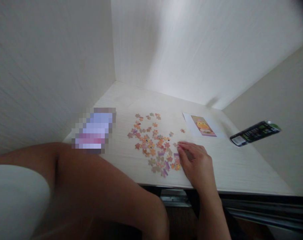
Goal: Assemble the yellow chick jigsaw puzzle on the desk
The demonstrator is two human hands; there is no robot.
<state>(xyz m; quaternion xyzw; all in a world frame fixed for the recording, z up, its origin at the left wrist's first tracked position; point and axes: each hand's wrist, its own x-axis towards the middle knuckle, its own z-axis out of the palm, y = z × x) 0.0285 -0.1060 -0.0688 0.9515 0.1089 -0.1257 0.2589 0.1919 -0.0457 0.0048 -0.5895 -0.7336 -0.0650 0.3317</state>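
My right hand [195, 161] rests low over the white tabletop, at the right edge of a loose spread of jigsaw puzzle pieces [151, 145]. Thumb and fingers are drawn together, and a small pale puzzle piece [175, 144] shows at their tips, partly covered by them. Just below the fingertips lie a purple piece [176, 156] and some orange pieces [176, 166]. The scattered pieces are orange, pink, purple and greyish; some look grey-backed. My left arm [104, 186] crosses the lower left, bent, with its hand out of the frame.
A printed picture sheet [203, 126] with a yellow character lies to the right of the pieces. Farther right stands a dark can-like container [255, 134] with a green top. A blurred-out phone-like screen [95, 130] is at left. Pale walls enclose the table [246, 173].
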